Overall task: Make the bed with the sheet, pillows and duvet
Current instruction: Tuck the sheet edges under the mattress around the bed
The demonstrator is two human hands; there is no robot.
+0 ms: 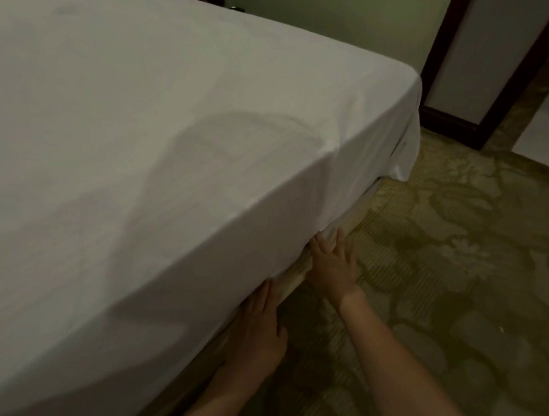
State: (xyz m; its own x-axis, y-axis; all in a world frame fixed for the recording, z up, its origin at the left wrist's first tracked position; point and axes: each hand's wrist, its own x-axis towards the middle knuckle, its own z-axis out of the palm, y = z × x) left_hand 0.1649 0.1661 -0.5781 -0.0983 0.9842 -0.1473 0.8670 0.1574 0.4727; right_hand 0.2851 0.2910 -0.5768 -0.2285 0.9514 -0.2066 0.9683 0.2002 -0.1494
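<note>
Sheet [132, 132] spread flat over the mattress — far corner hanging loose, untucked. Left hand [258, 328] and right hand [332, 261], fingers straight, pressing the sheet's edge in under the side. Pillows, duvet nowhere in sight — probably still to come.

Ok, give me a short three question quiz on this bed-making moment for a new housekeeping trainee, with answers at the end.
1. True or false: a duvet already covers the white sheet.
2. Where do the left hand and right hand work? A) at the pillows B) along the sheet's lower side edge C) on the carpet
3. Which part of the sheet hangs loose?

Key: 1 false. 2 B. 3 the far corner.
</note>
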